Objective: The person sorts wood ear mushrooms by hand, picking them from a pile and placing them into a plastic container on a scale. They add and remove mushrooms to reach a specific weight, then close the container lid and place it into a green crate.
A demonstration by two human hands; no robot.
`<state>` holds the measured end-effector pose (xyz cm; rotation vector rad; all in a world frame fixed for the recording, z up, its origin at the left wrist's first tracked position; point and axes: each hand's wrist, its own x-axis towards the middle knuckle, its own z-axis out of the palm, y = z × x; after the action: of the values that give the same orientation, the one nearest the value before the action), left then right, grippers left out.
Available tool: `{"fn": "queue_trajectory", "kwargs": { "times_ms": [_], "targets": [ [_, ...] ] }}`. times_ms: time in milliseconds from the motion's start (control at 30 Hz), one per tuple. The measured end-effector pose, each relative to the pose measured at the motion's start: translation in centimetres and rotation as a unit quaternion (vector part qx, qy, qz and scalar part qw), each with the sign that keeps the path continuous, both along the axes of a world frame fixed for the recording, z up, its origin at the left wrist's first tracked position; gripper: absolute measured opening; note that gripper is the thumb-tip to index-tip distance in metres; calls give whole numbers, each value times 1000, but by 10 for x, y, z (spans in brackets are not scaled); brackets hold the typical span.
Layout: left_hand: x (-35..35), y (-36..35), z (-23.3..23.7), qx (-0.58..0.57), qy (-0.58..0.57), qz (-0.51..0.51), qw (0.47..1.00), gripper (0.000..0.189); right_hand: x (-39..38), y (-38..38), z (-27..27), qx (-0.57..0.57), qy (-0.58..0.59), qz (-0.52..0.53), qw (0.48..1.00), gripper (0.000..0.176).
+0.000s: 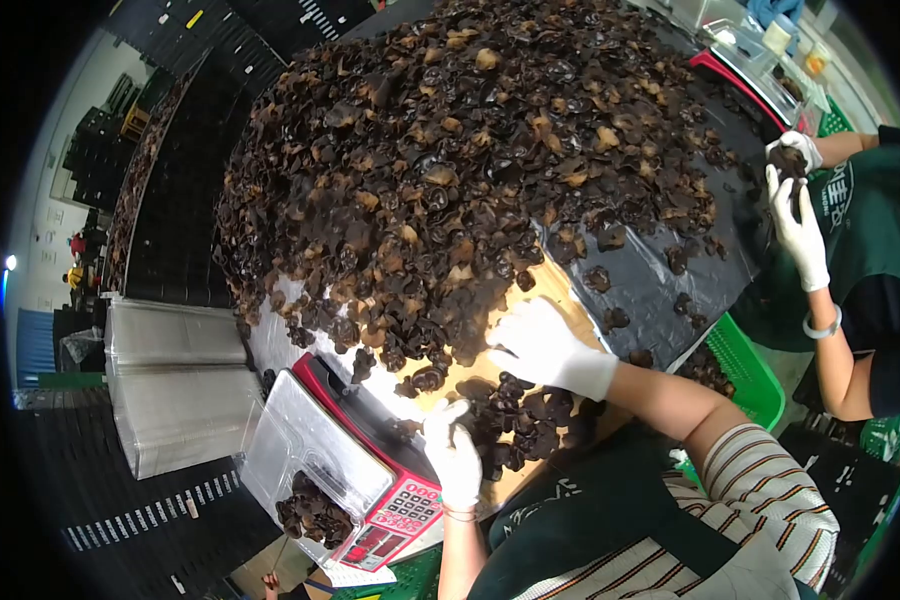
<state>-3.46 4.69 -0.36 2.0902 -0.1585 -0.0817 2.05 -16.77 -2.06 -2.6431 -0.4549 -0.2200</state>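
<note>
Dark brown, curled wood ear mushrooms [450, 170] form a large heap on the table. My right hand [545, 345], in a white glove, reaches over the heap's near edge, fingers apart and fingertips close to the pieces. My left hand [453, 460], also gloved, is half curled beside a smaller pile of wood ears [525, 420] in front of me; no piece shows in its fingers. To its left stands a red and silver weighing scale [320, 440] with a keypad. A clump of wood ears [315, 510] lies on the scale's plate.
At the right, a co-worker in a green apron [865, 215] holds dark pieces in gloved hands [798, 220]. Green baskets [755, 375] stand below the table's right edge. A second red scale [750, 85] sits at the back right. Silver-wrapped boxes [175, 385] and black crates [185, 200] line the left.
</note>
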Motion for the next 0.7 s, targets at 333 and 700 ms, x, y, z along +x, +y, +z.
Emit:
{"fn": "queue_trajectory", "kwargs": {
  "times_ms": [333, 700],
  "targets": [
    [15, -2, 8, 34, 25, 13, 999, 32, -3, -59, 57, 220, 2, 42, 975, 19],
    [27, -17, -2, 123, -47, -141, 981, 30, -62, -102, 77, 114, 214, 67, 968, 29]
  ]
}}
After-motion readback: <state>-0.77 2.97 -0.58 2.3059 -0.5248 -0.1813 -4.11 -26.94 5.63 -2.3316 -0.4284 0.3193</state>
